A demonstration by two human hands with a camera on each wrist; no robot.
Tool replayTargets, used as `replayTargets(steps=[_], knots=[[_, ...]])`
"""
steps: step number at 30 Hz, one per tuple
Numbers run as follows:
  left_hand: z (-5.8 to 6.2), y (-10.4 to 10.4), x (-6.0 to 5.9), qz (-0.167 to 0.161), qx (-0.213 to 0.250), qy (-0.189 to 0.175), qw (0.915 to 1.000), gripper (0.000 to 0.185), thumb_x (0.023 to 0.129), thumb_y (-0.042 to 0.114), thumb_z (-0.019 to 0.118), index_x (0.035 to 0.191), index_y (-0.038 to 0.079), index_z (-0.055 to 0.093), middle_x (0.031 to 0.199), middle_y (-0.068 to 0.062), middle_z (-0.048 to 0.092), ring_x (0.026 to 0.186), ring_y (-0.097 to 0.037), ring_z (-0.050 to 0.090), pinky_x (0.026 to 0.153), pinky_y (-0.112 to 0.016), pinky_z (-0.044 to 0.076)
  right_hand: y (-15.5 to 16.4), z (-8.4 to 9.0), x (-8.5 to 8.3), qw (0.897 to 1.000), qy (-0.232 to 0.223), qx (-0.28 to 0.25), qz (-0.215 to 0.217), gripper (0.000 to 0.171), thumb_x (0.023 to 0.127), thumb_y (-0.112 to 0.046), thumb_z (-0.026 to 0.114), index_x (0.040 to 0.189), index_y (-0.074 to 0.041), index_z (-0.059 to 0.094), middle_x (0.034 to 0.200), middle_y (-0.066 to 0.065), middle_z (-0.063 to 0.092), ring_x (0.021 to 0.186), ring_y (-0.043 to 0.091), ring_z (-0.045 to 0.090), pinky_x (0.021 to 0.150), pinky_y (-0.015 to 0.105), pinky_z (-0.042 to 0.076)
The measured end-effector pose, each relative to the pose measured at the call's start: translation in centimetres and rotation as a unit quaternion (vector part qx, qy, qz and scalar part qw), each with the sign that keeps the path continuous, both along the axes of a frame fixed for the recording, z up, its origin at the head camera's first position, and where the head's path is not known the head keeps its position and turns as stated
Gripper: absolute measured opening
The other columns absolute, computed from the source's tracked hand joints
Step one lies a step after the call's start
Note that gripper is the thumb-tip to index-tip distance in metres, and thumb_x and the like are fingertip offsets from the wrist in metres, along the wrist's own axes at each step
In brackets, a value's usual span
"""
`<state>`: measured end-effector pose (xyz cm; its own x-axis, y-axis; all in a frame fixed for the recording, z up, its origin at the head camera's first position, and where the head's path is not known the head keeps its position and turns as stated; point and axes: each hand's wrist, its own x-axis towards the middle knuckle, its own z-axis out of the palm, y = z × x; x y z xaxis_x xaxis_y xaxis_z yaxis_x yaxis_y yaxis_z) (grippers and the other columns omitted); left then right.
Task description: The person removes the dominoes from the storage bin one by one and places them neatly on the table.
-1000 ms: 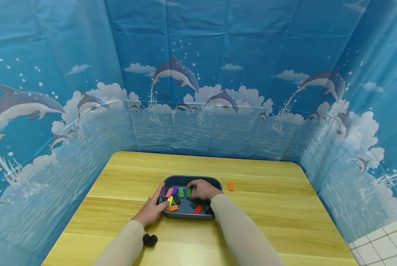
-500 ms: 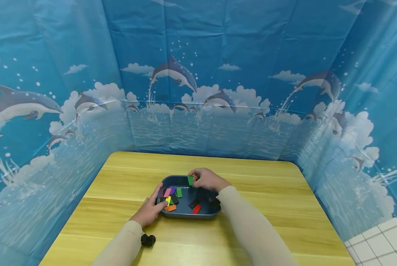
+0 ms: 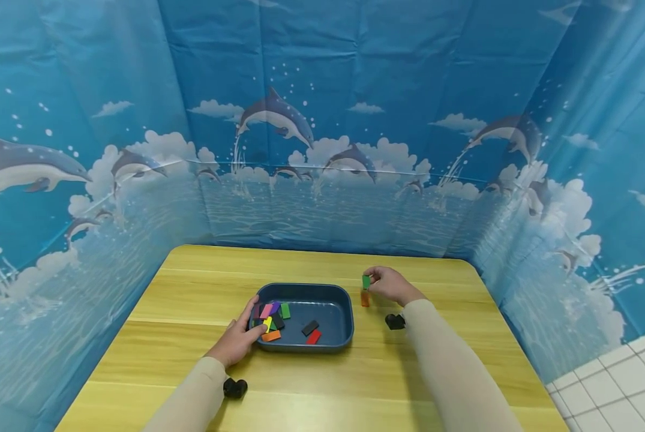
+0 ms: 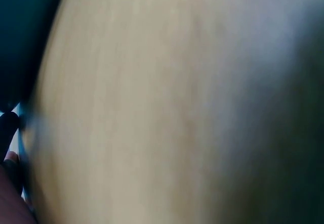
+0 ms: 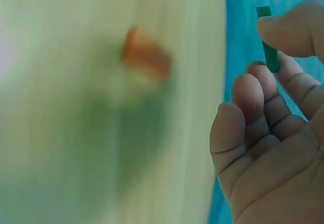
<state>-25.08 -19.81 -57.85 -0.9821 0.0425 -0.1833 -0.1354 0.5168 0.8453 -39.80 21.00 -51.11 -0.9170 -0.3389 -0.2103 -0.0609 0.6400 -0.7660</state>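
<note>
Your right hand (image 3: 389, 283) pinches a green block (image 3: 366, 281) above the orange block (image 3: 365, 298); your left hand (image 3: 239, 338), fingers relaxed, rests against the tray (image 3: 344, 309).

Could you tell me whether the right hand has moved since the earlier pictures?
Yes. The right hand, pinching a green piece, has moved right, out of the blue tray, above the orange piece.

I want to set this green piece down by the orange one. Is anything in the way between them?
Nothing visible. The right hand pinches the green piece just above the orange piece, with only bare table around; the tray sits off to the left.
</note>
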Motion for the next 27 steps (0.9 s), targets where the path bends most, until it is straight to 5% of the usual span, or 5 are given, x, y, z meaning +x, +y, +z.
replayTargets(steps=[6,10,19,27], knots=[[-0.2,-0.1,-0.2,-0.004,0.001,-0.001,1.0,0.077,0.105,0.046,0.059,0.168,0.045,0.014,0.175,-0.018,0.021,0.157,-0.062,-0.002,0.12,-0.083,0.004,2.5,-2.0,0.4,0.999,-0.027,0.018,-0.021,0.055,0.094,0.001,0.061,0.148,0.002,0.053,0.111,0.012,0.056,0.088,0.022,0.046,0.07,0.033,0.041],[-0.4,0.0,-0.3,-0.005,0.006,0.002,1.0,0.077,0.105,0.045,0.059,0.168,0.044,0.015,0.176,-0.017,0.021,0.158,-0.061,-0.002,0.121,-0.081,0.002,2.9,-3.1,0.7,0.999,-0.031,0.034,-0.027,0.054,0.093,0.001,0.061,0.147,0.001,0.055,0.116,0.013,0.056,0.094,0.023,0.047,0.073,0.034,0.04],[-0.5,0.0,-0.3,0.0,-0.002,0.004,1.0,0.078,0.103,0.049,0.061,0.167,0.048,0.018,0.171,-0.02,0.032,0.156,-0.06,0.015,0.115,-0.085,0.02,2.8,-5.4,0.7,0.997,-0.016,0.057,-0.045,0.052,0.095,0.001,0.065,0.146,0.002,0.057,0.112,0.013,0.058,0.089,0.024,0.047,0.072,0.033,0.04],[-0.5,-0.1,-0.3,0.0,0.008,-0.002,1.0,0.076,0.104,0.047,0.06,0.167,0.049,0.017,0.175,-0.016,0.025,0.158,-0.061,0.002,0.117,-0.086,0.011,2.5,-6.1,0.1,0.996,0.001,0.079,-0.041,0.053,0.094,-0.001,0.067,0.146,-0.002,0.06,0.112,0.012,0.058,0.097,0.026,0.05,0.079,0.037,0.043]])
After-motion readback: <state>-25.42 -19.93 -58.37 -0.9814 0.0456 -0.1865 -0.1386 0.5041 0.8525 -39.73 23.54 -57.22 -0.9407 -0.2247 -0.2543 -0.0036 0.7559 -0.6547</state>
